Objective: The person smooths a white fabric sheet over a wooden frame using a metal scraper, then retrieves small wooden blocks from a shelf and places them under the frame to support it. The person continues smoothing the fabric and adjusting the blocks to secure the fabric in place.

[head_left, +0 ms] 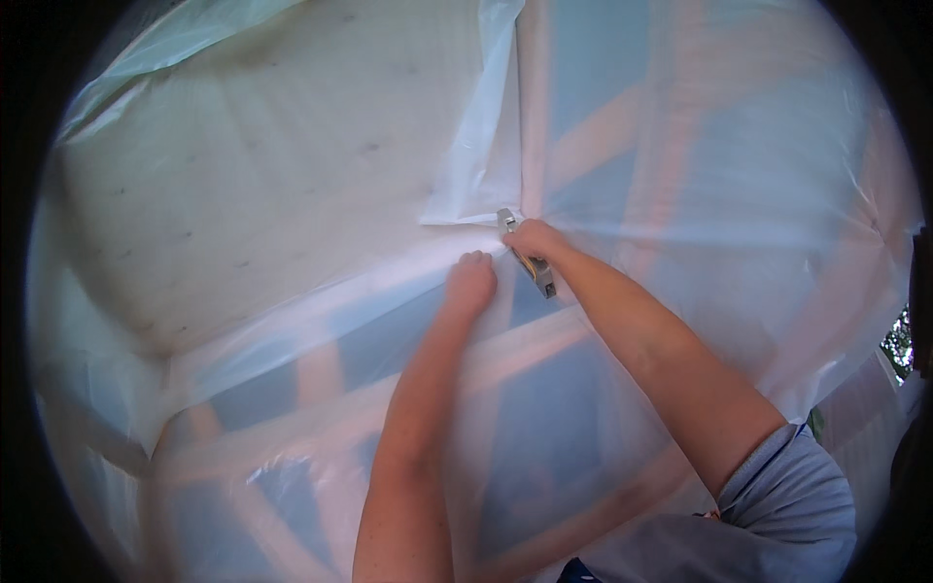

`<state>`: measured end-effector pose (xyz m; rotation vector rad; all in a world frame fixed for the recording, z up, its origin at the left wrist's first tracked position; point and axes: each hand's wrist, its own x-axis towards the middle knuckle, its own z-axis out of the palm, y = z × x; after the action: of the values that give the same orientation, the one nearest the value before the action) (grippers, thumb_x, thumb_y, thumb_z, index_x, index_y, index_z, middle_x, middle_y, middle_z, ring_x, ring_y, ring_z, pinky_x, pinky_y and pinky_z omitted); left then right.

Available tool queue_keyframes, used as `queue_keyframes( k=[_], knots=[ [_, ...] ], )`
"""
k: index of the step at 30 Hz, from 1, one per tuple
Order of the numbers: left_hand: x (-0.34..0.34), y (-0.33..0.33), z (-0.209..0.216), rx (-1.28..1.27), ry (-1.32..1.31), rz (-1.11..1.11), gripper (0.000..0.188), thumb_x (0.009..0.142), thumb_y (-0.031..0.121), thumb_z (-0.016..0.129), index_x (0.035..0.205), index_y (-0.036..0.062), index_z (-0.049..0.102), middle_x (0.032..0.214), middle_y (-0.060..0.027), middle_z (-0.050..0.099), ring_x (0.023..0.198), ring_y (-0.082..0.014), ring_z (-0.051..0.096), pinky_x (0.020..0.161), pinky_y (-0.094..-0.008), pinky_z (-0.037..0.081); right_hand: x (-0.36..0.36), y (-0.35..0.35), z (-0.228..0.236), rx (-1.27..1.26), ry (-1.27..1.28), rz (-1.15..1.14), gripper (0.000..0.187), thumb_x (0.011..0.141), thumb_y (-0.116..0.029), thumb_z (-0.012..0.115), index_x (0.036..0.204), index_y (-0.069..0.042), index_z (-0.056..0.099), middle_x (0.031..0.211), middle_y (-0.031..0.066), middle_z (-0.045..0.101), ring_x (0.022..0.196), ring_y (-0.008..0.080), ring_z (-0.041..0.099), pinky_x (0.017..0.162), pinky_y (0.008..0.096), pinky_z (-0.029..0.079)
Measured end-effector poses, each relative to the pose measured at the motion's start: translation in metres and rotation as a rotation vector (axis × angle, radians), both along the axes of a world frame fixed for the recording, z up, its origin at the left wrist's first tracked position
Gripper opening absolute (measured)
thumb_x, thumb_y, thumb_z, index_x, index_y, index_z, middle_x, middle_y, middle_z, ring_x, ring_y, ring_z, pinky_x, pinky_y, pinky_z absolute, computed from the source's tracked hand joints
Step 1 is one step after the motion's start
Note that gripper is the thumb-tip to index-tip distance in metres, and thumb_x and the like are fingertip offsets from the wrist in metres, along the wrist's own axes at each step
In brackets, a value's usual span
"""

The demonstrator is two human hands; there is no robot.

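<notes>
Translucent plastic sheeting (pixel 544 418) is stretched over a timber frame, with the wooden members and blue-grey areas showing dimly through it. My right hand (pixel 536 241) is wrapped round a metal staple gun (pixel 545 283) at the corner where the sheeting meets the upper surface. The tool's upper end rests at or very near that corner; exact contact cannot be made out. Just to the left and a little lower, my left hand (pixel 471 280) is closed against the sheeting, its fingers curled at the fold along the edge. Part of what those fingers pinch is hidden.
A pale, spotted panel (pixel 282 185) fills the upper left. From it a loose flap of plastic (pixel 474 160) hangs towards the corner. Wooden braces (pixel 607 126) show through the film at upper right. Foliage (pixel 901 342) is visible past the right edge.
</notes>
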<state>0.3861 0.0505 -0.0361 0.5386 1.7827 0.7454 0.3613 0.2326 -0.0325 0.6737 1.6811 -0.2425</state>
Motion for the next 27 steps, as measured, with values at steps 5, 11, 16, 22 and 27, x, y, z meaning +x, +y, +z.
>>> queue_keyframes(
  k=[5, 11, 16, 22, 27],
  knots=[
    [-0.014, -0.066, 0.045, -0.201, 0.019, -0.048, 0.032, 0.089, 0.016, 0.043, 0.114, 0.0050, 0.060, 0.117, -0.0174, 0.061, 0.111, -0.0335, 0.058, 0.092, -0.0454, 0.048, -0.022, -0.029, 0.065, 0.017, 0.165, -0.100, 0.044, 0.085, -0.037, 0.052, 0.095, 0.003, 0.067, 0.097, 0.0233, 0.067, 0.091, 0.0385, 0.065, 0.082, 0.0452, 0.051],
    [-0.057, -0.127, 0.126, -0.277, 0.077, -0.126, 0.034, 0.089, 0.025, 0.044, 0.111, 0.0053, 0.062, 0.112, -0.0199, 0.064, 0.102, -0.0368, 0.062, 0.089, -0.0468, 0.050, -0.065, -0.098, 0.176, -0.072, 0.443, -0.224, 0.049, 0.085, -0.043, 0.053, 0.087, 0.005, 0.066, 0.085, 0.0243, 0.067, 0.081, 0.0398, 0.066, 0.076, 0.0457, 0.051],
    [-0.053, -0.134, 0.215, -0.161, 0.048, -0.194, 0.034, 0.091, 0.030, 0.043, 0.104, 0.0052, 0.063, 0.109, -0.0207, 0.065, 0.106, -0.0376, 0.061, 0.090, -0.0465, 0.049, -0.069, -0.141, 0.290, -0.225, 0.517, -0.123, 0.047, 0.087, -0.041, 0.052, 0.091, 0.003, 0.066, 0.086, 0.0239, 0.067, 0.083, 0.0404, 0.065, 0.077, 0.0473, 0.050],
    [-0.030, -0.137, 0.335, -0.009, -0.017, -0.326, 0.034, 0.093, 0.031, 0.043, 0.099, 0.0051, 0.065, 0.108, -0.0215, 0.065, 0.099, -0.0389, 0.062, 0.086, -0.0504, 0.047, -0.046, -0.154, 0.433, -0.323, 0.633, -0.146, 0.046, 0.089, -0.042, 0.050, 0.091, 0.002, 0.064, 0.083, 0.0221, 0.067, 0.081, 0.0398, 0.065, 0.074, 0.0468, 0.049],
    [0.016, -0.139, 0.440, -0.254, 0.039, -0.075, 0.030, 0.091, 0.026, 0.046, 0.091, 0.0045, 0.067, 0.102, -0.0186, 0.067, 0.095, -0.0377, 0.063, 0.082, -0.0487, 0.049, -0.021, -0.122, 0.500, -0.477, 0.662, -0.324, 0.042, 0.089, -0.039, 0.053, 0.093, 0.001, 0.063, 0.079, 0.0191, 0.067, 0.079, 0.0350, 0.066, 0.072, 0.0428, 0.050]
  ],
)
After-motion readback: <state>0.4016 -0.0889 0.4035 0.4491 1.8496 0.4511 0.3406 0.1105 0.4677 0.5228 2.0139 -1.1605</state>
